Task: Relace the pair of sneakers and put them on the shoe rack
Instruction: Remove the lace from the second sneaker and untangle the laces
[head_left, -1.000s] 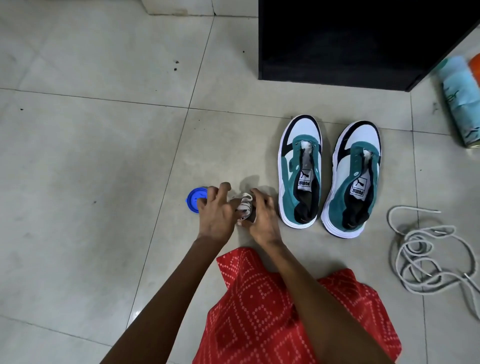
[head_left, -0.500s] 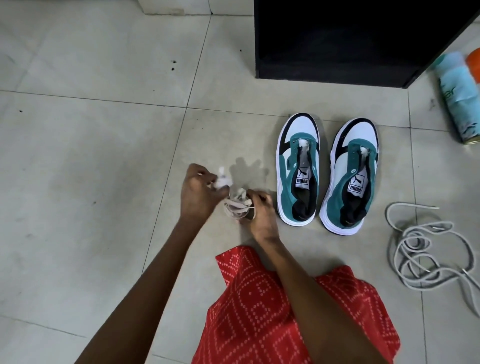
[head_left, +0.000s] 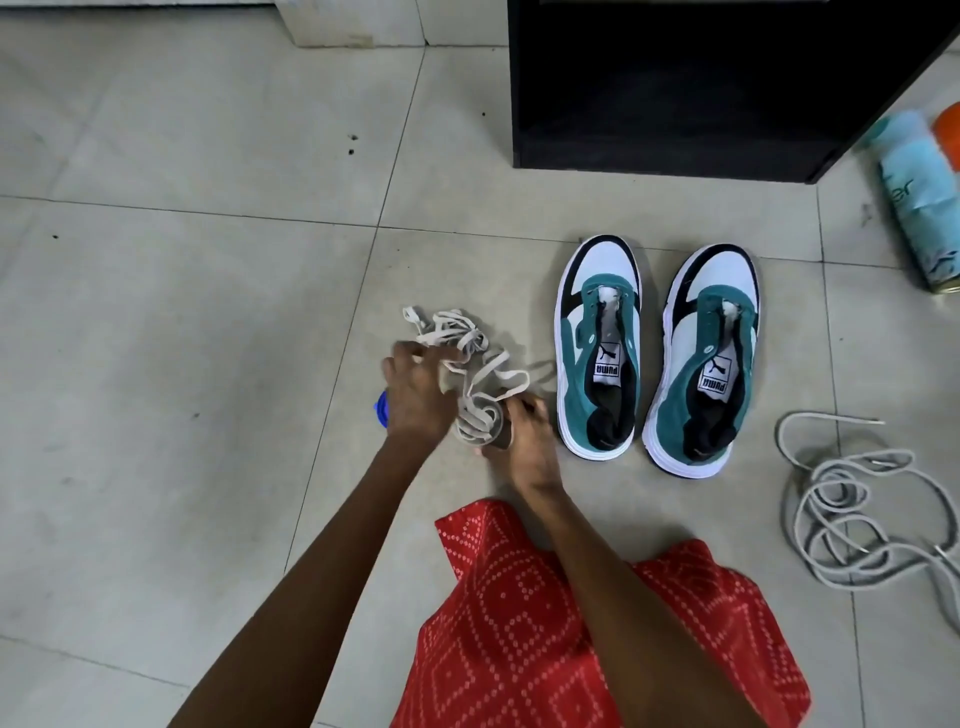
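Observation:
Two teal, white and black sneakers stand side by side on the tiled floor without laces, the left sneaker (head_left: 597, 348) and the right sneaker (head_left: 704, 358), toes pointing away from me. Left of them I hold a bundle of flat white lace (head_left: 470, 364) that hangs in loose loops. My left hand (head_left: 415, 389) pinches its upper strands. My right hand (head_left: 522, 436) grips the wound lower end. A second, grey-white lace (head_left: 852, 499) lies coiled on the floor at the right.
A black shoe rack (head_left: 701, 88) stands just beyond the sneakers. A light blue spray can (head_left: 919, 202) lies at the right edge beside something orange. A small blue lid (head_left: 382, 408) peeks out behind my left hand. Red patterned cloth (head_left: 545, 623) covers my lap.
The tight little bundle between my hands has been pulled open into long loose loops, with my left hand drawing strands up and away from my right.

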